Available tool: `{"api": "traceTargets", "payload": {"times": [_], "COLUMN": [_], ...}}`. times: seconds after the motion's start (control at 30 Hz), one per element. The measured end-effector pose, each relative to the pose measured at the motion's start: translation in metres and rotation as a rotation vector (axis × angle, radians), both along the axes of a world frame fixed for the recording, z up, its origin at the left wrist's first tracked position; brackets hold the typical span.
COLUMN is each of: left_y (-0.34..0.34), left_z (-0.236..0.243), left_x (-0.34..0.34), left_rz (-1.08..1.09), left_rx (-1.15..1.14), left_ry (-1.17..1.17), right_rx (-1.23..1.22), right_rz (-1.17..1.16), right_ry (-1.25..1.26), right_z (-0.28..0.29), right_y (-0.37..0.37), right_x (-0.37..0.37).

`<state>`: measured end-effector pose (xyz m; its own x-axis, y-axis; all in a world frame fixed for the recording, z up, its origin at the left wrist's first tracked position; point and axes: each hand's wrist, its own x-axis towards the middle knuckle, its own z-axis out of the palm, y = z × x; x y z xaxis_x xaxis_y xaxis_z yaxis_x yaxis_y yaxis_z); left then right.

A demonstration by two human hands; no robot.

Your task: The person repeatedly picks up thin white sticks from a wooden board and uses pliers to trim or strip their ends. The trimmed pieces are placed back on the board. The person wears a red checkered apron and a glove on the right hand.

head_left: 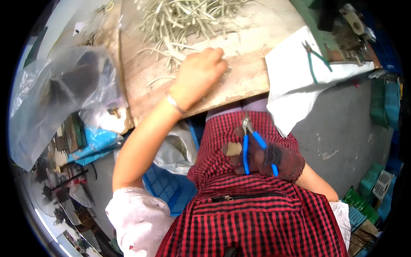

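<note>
Floor (pixel 329 124): gray with pale worn spots, on the right side of the frame.
Wooden table (pixel 246 75): goes across the top middle.
Clear bag (pixel 85 66): big and puffy, upper left. Something dark shows through; I cannot tell what.
Blue basket (pixel 160 186): under the table, left of the middle. A white bag (pixel 171 158) sits at its top, with thin greenish bits showing in it.
Crates: a green crate (pixel 379 103) at the right edge, and a small white basket (pixel 382 184) at the lower right. I cannot make out what they hold.
Table edge: slants up to the right, just above my checked apron (pixel 248 218). My left arm reaches over it.
Room to move: bare wood lies right of my left hand, up to a white sheet (pixel 287 64) with green pliers (pixel 311 64) on it.
Pale strips (pixel 184 21): heaped at the top middle, with loose ones near my left hand.
Left hand (pixel 200 75): over the wood, fingers bent. The tips are hidden, so I cannot tell if it holds a strip.
Right hand (pixel 257 159): dark brown cover on it, above my lap, gripping the blue pliers (pixel 245 150). Their handles stand apart and their nose points up.
</note>
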<state>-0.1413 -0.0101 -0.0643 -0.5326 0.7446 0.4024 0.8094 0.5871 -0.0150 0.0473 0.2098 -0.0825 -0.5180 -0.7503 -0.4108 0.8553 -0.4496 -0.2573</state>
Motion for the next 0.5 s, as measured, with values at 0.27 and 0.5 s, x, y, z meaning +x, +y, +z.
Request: {"api": "traceTargets", "payload": {"times": [0.27, 0.5], "left_y": [0.003, 0.003], "left_z": [0.085, 0.063], "left_x": [0.076, 0.161], "left_rz": [0.156, 0.358], "left_rx": [1.278, 1.458], "left_ry": [-0.681, -1.654], "right_rx": [0.736, 1.401], "right_rz": [-0.007, 0.097], "right_ry": [0.549, 1.467], "right_z": [0.063, 0.093], "right_y": [0.025, 0.0], "right_x": [-0.019, -0.04]}}
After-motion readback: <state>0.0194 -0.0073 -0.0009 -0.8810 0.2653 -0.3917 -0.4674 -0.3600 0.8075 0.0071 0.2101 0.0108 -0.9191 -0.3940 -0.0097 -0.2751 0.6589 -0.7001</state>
